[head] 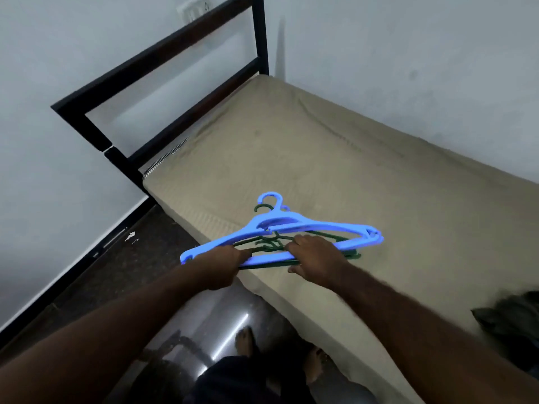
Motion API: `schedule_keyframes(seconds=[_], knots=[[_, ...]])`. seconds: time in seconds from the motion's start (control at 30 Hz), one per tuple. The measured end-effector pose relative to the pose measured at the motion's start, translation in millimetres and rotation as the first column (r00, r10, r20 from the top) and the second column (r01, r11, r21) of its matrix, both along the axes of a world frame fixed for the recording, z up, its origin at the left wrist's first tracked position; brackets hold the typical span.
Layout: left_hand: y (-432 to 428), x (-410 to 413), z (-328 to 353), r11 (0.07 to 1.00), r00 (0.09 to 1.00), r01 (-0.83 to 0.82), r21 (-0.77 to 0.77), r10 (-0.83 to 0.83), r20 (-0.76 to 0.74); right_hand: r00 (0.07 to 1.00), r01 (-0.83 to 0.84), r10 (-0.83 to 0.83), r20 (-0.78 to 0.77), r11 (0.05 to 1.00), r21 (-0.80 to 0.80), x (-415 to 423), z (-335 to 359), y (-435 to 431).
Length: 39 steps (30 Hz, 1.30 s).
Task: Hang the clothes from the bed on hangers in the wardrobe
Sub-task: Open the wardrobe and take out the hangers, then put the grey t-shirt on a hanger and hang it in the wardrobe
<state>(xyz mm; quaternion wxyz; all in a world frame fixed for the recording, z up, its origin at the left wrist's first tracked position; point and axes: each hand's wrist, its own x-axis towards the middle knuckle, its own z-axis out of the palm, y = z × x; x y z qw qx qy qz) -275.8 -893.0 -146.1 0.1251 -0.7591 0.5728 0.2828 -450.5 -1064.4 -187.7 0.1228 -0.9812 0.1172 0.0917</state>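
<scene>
A stack of plastic hangers, blue hangers (pixel 294 225) over dark green hangers (pixel 268 243), sits at the near edge of the bed (pixel 320 158). My left hand (pixel 224 266) grips the lower bars at the stack's left side. My right hand (pixel 315 258) has its fingers curled over the bars at the middle. A pile of dark clothes (pixel 513 319) lies on the mattress at the far right, partly cut off by the frame edge. No wardrobe is in view.
The bed has a beige mattress and a dark metal headboard (pixel 163 71) against grey walls. A dark glossy floor (pixel 186 330) runs along the bed's left side, and my bare feet (pixel 248 339) stand on it.
</scene>
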Motion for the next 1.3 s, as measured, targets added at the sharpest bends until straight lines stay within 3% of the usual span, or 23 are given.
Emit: schedule_keyframes(seconds=[0.1, 0.27, 0.57, 0.7, 0.77, 0.97, 1.07, 1.3], knots=[[-7, 18, -11, 0.999, 1.0, 0.007, 0.033, -0.006, -0.01, 0.962, 0.013, 0.019, -0.272, 0.993, 0.114, 18, -9, -22], [-31, 55, -37, 0.998, 1.0, 0.003, 0.055, -0.002, -0.021, 0.92, 0.046, 0.031, -0.391, 0.982, 0.185, 62, -30, -47], [-98, 171, -122, 0.998, 0.999, -0.045, -0.033, 0.046, 0.014, 0.904, 0.021, 0.017, -0.426, 0.996, 0.085, 192, -91, -123], [-133, 240, -179, 0.965, 0.993, -0.073, -0.251, 0.094, 0.074, 0.96, 0.014, -0.029, -0.279, 0.998, -0.056, 268, -135, -161], [-149, 271, -212, 0.956, 0.983, -0.079, -0.282, 0.122, 0.136, 0.965, 0.047, -0.067, -0.254, 0.995, -0.083, 306, -154, -178], [-171, 310, -315, 0.957, 0.975, -0.217, -0.191, 0.222, 0.007, 0.904, 0.067, -0.095, -0.418, 0.995, -0.08, 355, -244, -204], [-166, 308, -342, 0.939, 0.954, -0.299, -0.168, 0.29, -0.076, 0.912, -0.012, -0.047, -0.407, 0.99, -0.142, 345, -279, -199], [-193, 331, -340, 0.907, 0.914, -0.405, -0.115, 0.403, -0.045, 0.934, 0.098, -0.158, -0.321, 0.976, -0.194, 366, -287, -217]])
